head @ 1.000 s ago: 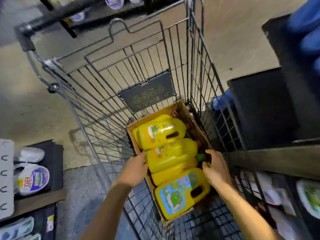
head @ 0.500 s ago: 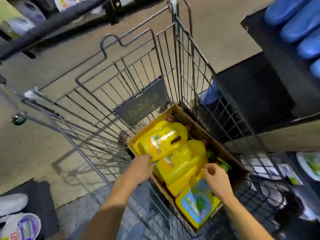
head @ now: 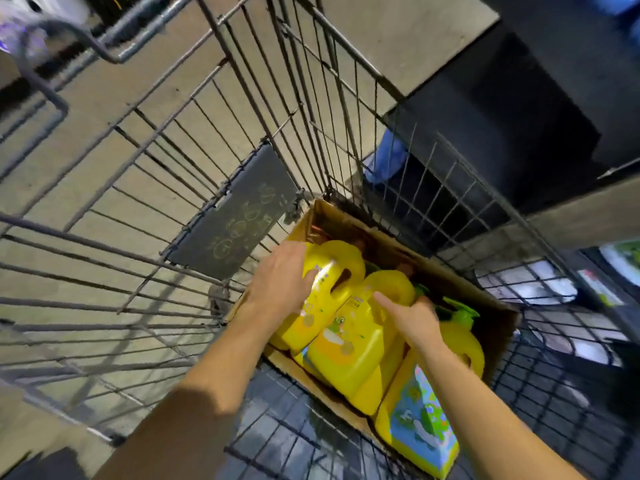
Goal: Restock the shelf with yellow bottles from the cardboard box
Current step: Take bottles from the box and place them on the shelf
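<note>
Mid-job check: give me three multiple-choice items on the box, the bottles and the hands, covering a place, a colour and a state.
1. Where is the cardboard box?
A. on the floor
B. in the wire cart
C. on a shelf

2. What colour are the bottle caps?
A. green
B. red
C. white

3. What is the left hand doing?
A. hanging idle
B. gripping the cart
C. resting on a yellow bottle

Answers:
1 B, wire walls surround the box.
2 A, green caps show beside the right hand.
3 C, its fingers lie over the farthest bottle.
</note>
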Tool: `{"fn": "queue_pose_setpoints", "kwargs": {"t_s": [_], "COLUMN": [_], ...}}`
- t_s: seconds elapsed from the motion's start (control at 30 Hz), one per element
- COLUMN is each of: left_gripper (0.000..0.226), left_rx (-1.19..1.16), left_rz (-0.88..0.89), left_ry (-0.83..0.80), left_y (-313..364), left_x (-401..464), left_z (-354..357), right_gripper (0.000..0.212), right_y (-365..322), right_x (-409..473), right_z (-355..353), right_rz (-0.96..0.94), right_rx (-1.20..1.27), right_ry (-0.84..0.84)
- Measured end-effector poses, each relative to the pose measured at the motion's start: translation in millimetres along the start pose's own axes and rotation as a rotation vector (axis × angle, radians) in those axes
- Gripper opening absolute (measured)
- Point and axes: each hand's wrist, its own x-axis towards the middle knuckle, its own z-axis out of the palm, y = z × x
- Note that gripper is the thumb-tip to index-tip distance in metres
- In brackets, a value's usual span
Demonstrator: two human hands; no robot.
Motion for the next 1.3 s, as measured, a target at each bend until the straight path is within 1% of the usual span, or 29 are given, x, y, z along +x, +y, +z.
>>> {"fn": "queue_pose_setpoints", "kwargs": {"t_s": [0.07, 0.13, 0.2, 0.27, 0.33, 0.4, 0.47, 0.53, 0.57, 0.63, 0.7, 0.8, 0.87, 1.0, 1.17, 1.3], "left_gripper": [0.064, 0.083, 0.094, 0.104, 0.114, 0.118, 0.123, 0.129, 0.131, 0.129, 0.119, 0.101, 0.095, 0.103, 0.103, 0.104], "left_rx": [-0.031, -0.057, -0.072, -0.129, -0.23, -0.302, -0.343, -0.327, -0.276, -0.166, -0.114, -0.111, -0.129, -0.155, -0.08, -0.092], "left_rz": [-0.065, -0.126, -0.147, -0.185, -0.25, -0.318, -0.36, -0.355, -0.334, -0.304, -0.289, -0.265, -0.258, -0.219, -0.201, -0.207], "left_ry": [-0.112, -0.269, -0.342, -0.391, -0.413, -0.376, -0.351, -0.358, -0.368, -0.377, -0.336, -0.225, -0.159, -0.09, -0.114, -0.122], "left_y": [-5, -11, -17, -18, -14, -11, -10, -10, -10, -7, -3, -2, -4, -3, -10, -12], "left_x": [9, 17, 24, 33, 42, 47, 50, 51, 52, 51, 50, 41, 33, 21, 3, -5], "left_z": [16, 30, 36, 40, 45, 52, 58, 62, 64, 67, 68, 68, 69, 68, 64, 61], "right_gripper": [0.076, 0.08, 0.085, 0.086, 0.087, 0.084, 0.087, 0.089, 0.09, 0.094, 0.095, 0.097, 0.095, 0.085, 0.081, 0.08], "right_y": [2, 10, 14, 13, 9, 5, 4, 7, 11, 16, 17, 13, 12, 13, 18, 23], "right_x": [-4, -6, -7, -5, 0, 3, 7, 8, 10, 10, 12, 15, 16, 13, 6, 1], "right_z": [8, 18, 25, 27, 30, 38, 47, 49, 50, 50, 50, 51, 52, 53, 52, 53], "right_rz": [-0.012, -0.003, 0.042, 0.108, 0.144, 0.15, 0.132, 0.143, 0.152, 0.172, 0.16, 0.141, 0.131, 0.081, 0.013, -0.022], "right_rx": [-0.015, 0.007, 0.05, 0.119, 0.201, 0.242, 0.251, 0.259, 0.283, 0.33, 0.345, 0.359, 0.352, 0.321, 0.342, 0.383], "right_ry": [0.018, 0.079, 0.134, 0.137, 0.121, 0.11, 0.113, 0.115, 0.113, 0.102, 0.107, 0.115, 0.117, 0.136, 0.134, 0.125]}}
